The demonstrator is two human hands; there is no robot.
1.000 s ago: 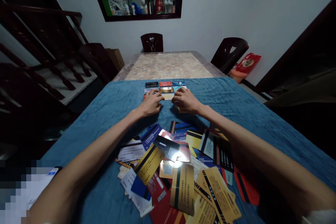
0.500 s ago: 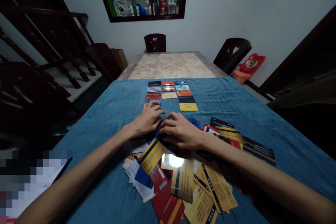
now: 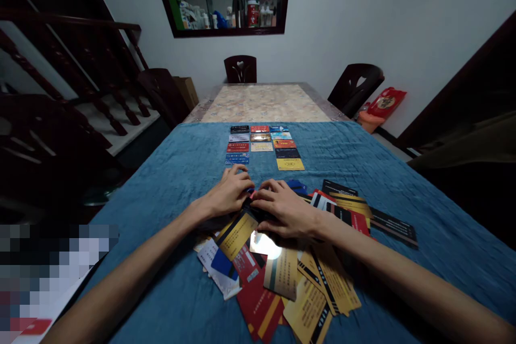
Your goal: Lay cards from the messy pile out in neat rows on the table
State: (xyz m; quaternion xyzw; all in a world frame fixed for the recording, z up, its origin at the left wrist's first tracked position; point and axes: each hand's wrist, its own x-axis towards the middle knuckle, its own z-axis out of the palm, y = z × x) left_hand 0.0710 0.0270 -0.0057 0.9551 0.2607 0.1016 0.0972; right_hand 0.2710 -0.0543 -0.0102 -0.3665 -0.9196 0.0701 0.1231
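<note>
My left hand (image 3: pixel 231 191) and my right hand (image 3: pixel 284 208) meet over the far edge of a loose heap of plastic cards. Fingers of both are bent inward, pinching around a card whose small red and blue edge (image 3: pixel 250 192) shows between them; the rest of it is hidden. Dark cards lie beneath the right palm. Nearer me in the heap are a gold card (image 3: pixel 237 235), a red card (image 3: pixel 261 306) and a tan card (image 3: pixel 281 275). Beyond the hands, cards lie in three neat columns, with a blue card (image 3: pixel 237 158) nearest the left hand.
More cards spread right of the heap, among them a black card (image 3: pixel 394 227). A yellow card (image 3: pixel 291 164) ends the right column. Blue cloth (image 3: pixel 161 188) covers the near table. White paper (image 3: pixel 76 285) lies at lower left, partly pixelated. Chairs stand around the table.
My left hand has drawn slightly back, so the blue card at the end of the left column shows more fully. A red edge now appears between the fingers. The view has shifted slightly.
</note>
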